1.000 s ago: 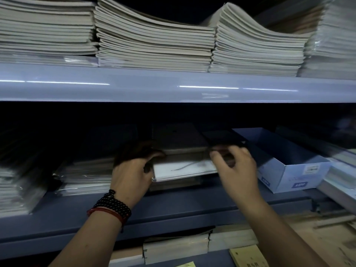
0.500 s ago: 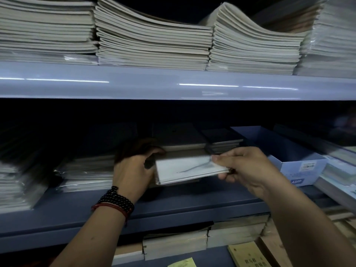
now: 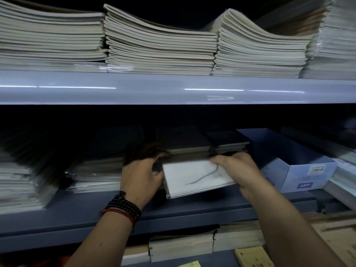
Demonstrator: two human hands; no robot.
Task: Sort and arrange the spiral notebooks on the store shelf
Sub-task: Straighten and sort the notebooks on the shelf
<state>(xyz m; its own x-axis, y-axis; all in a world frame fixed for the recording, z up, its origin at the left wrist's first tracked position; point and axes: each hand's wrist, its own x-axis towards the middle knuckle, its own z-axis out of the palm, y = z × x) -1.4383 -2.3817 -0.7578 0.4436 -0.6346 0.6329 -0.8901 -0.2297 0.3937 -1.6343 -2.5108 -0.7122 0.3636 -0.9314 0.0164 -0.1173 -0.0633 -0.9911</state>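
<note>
A white plastic-wrapped notebook (image 3: 192,177) with a thin curved line on its cover is tilted toward me above the middle shelf (image 3: 173,211). My left hand (image 3: 140,174) grips its left edge, thumb over the top corner. My right hand (image 3: 238,168) grips its right edge, fingers curled over the top. Behind it sits a dark stack of notebooks (image 3: 185,143), and a smaller dark stack (image 3: 229,141) lies to the right of that.
An open blue cardboard box (image 3: 300,170) stands right of my hands. Wrapped stacks (image 3: 96,174) fill the shelf's left side. Pale exercise books (image 3: 159,45) are piled on the upper shelf. More books (image 3: 181,245) lie on the shelf below.
The white notebook has come forward and tipped its front edge down. My right hand shifted from its front right corner to over its top right edge.
</note>
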